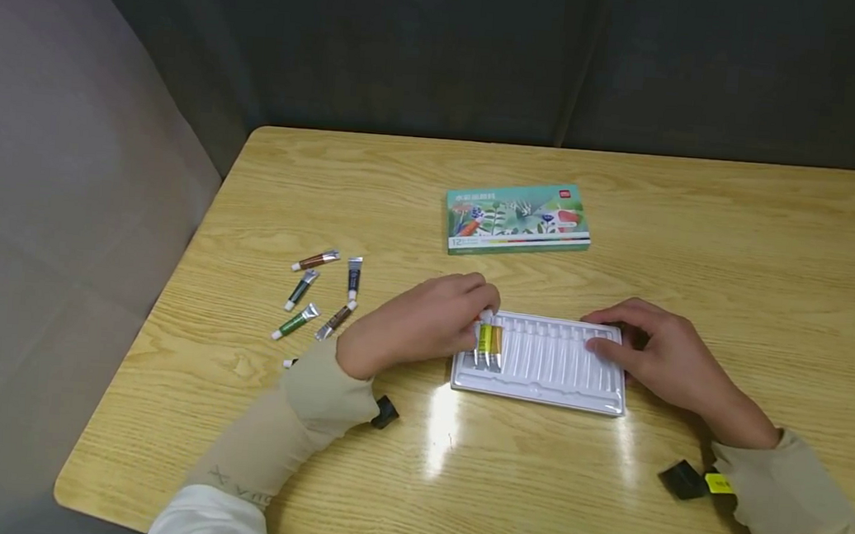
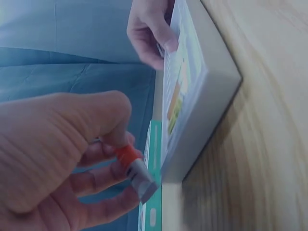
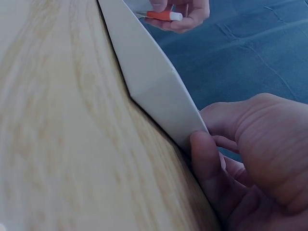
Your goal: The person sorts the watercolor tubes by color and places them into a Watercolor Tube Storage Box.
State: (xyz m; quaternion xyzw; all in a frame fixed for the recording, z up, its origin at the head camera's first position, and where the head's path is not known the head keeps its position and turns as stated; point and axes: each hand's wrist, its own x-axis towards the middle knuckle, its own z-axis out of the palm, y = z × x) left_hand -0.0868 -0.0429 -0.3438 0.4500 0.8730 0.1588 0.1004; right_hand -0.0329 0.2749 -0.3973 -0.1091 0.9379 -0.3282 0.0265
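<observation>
My left hand (image 1: 424,316) pinches an orange paint tube (image 2: 129,156) between thumb and fingers, over the left end of a white plastic tray (image 1: 537,396). In the right wrist view the tube's white cap (image 3: 176,16) points away from the tray. A few tubes, including a yellow paint tube (image 1: 485,339), lie side by side in the tray's left slots; the slots to their right hold nothing. At the tray's right end my right hand (image 1: 663,354) grips the edge, thumb on the top and fingers at the far side and end wall.
Several loose tubes lie on the table to the left, among them a green tube (image 1: 295,321), a brown tube (image 1: 316,260) and a dark blue tube (image 1: 354,277). A printed paint box (image 1: 518,219) lies behind the tray. The wooden table's (image 1: 164,414) left edge is in view.
</observation>
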